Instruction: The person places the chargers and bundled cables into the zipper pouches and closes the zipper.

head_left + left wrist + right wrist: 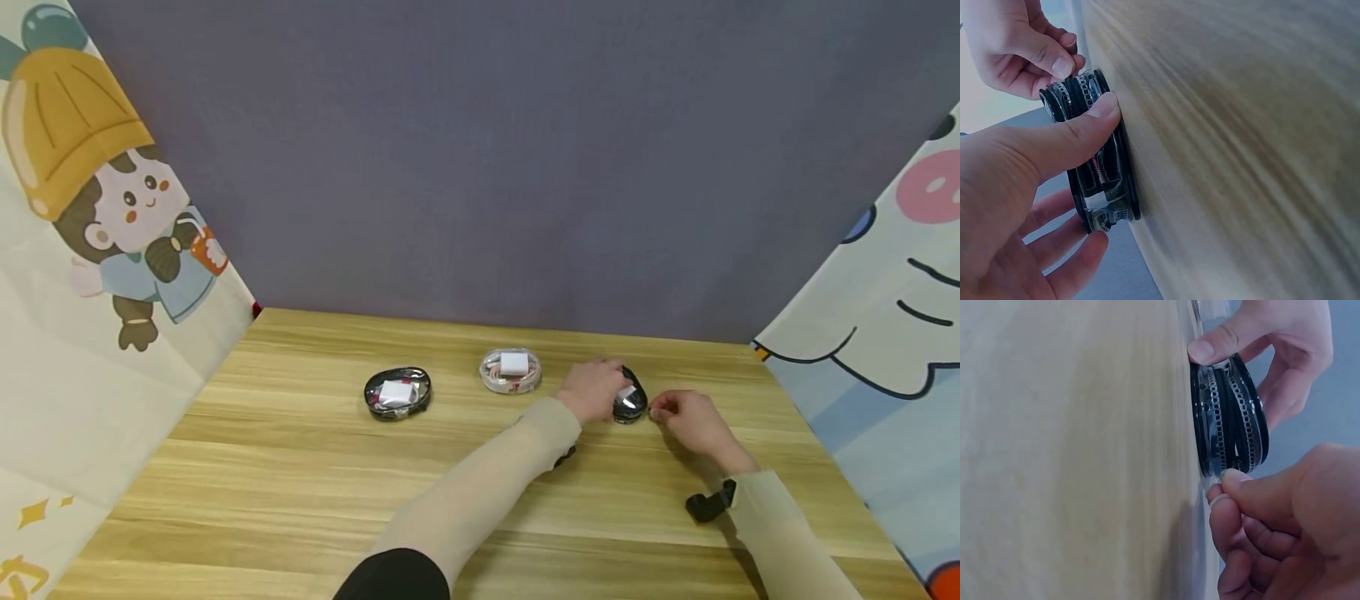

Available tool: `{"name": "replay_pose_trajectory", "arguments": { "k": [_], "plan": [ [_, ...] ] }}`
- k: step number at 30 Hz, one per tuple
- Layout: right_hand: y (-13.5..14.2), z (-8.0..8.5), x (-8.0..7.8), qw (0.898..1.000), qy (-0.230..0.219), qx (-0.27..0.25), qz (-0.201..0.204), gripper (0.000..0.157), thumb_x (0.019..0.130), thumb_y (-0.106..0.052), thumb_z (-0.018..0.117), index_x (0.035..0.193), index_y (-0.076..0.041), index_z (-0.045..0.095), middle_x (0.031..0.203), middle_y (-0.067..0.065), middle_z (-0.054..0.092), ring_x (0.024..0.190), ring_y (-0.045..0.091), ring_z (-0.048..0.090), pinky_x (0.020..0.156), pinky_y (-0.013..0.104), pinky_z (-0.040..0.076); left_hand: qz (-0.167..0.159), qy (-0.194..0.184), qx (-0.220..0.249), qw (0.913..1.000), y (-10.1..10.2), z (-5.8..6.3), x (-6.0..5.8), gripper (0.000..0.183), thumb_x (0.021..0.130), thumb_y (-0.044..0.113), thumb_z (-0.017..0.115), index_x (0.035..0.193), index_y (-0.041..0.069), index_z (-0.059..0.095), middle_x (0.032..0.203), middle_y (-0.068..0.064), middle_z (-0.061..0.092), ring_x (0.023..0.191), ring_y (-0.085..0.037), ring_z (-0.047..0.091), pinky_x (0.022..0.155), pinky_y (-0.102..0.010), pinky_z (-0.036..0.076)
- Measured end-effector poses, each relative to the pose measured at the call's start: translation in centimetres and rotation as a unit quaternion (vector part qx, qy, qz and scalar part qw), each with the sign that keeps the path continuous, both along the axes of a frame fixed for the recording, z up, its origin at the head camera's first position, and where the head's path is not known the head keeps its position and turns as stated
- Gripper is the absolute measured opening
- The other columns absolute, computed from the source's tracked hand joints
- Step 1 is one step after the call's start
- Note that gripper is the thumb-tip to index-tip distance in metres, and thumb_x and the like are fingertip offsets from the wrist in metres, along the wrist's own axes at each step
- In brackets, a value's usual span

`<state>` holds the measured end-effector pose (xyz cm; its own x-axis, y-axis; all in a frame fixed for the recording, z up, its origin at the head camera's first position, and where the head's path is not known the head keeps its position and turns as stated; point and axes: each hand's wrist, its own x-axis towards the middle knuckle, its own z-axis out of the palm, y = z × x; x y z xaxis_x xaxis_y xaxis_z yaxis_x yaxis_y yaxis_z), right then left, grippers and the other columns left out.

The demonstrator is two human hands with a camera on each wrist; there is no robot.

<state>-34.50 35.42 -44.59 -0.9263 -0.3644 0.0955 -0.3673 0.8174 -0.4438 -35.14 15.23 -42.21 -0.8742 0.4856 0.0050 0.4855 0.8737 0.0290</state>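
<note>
A clear oval zip pouch with black trim [630, 398] stands at the right of the group on the wooden table. My left hand [594, 388] grips it from the left, the thumb pressing its near side in the left wrist view and the other fingers round the far side. At its right end my right hand [692, 421] pinches with thumb and forefinger at the end of the zipper [1232, 419]; the zipper pull itself is mostly hidden by the fingertips. A pale piece shows through the pouch's clear top.
A black-trimmed pouch [397, 393] with a white block inside lies to the left. Between it and my left hand lies a pale-trimmed pouch [510, 372], also holding a white block. A grey panel [480, 167] rises behind the table [300, 475], with printed cloths at both sides.
</note>
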Motion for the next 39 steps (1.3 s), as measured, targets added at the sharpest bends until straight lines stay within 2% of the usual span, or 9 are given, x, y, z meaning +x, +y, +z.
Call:
{"name": "replay_pose_trajectory", "arguments": {
  "k": [13, 22, 30, 39],
  "plan": [
    [-0.6, 0.5, 0.9, 1.000, 0.002, -0.001, 0.008, 0.007, 0.092, -0.005, 0.066, 0.087, -0.004, 0.071, 0.079, 0.001, 0.067, 0.069, 0.016, 0.054, 0.063, 0.035, 0.045, 0.000, 0.004, 0.005, 1.0000, 0.0, -0.3, -0.3, 0.070, 0.071, 0.039, 0.091, 0.134, 0.040, 0.062, 0.144, 0.012, 0.047, 0.129, -0.012, 0.046, 0.086, -0.030, 0.054],
    [-1.0, 0.3, 1.6, 1.000, -0.024, -0.006, 0.014, 0.009, 0.094, -0.007, 0.066, 0.087, -0.007, 0.071, 0.078, -0.002, 0.065, 0.067, 0.014, 0.053, 0.061, 0.033, 0.044, -0.002, 0.014, 0.007, 0.9999, 0.0, -0.3, -0.2, 0.064, 0.070, 0.039, 0.092, 0.129, 0.041, 0.066, 0.135, 0.013, 0.051, 0.122, -0.010, 0.048, 0.082, -0.030, 0.055],
    [-1.1, 0.8, 1.7, 0.999, -0.012, -0.021, 0.027, 0.010, 0.094, -0.006, 0.067, 0.085, -0.009, 0.071, 0.078, -0.003, 0.065, 0.069, 0.014, 0.053, 0.063, 0.032, 0.044, -0.003, 0.014, 0.012, 0.9998, -0.2, -0.1, -0.1, 0.070, 0.072, 0.040, 0.090, 0.136, 0.039, 0.061, 0.141, 0.010, 0.049, 0.127, -0.012, 0.047, 0.084, -0.031, 0.054],
    [-0.8, 0.9, 1.8, 1.000, 0.006, -0.014, 0.013, 0.007, 0.093, -0.006, 0.067, 0.087, -0.007, 0.071, 0.080, 0.000, 0.066, 0.069, 0.015, 0.055, 0.063, 0.035, 0.046, -0.010, 0.013, -0.005, 0.9999, -0.1, -0.3, 0.0, 0.069, 0.077, 0.045, 0.085, 0.139, 0.039, 0.057, 0.146, 0.008, 0.045, 0.131, -0.013, 0.043, 0.087, -0.032, 0.054]
  ]
}}
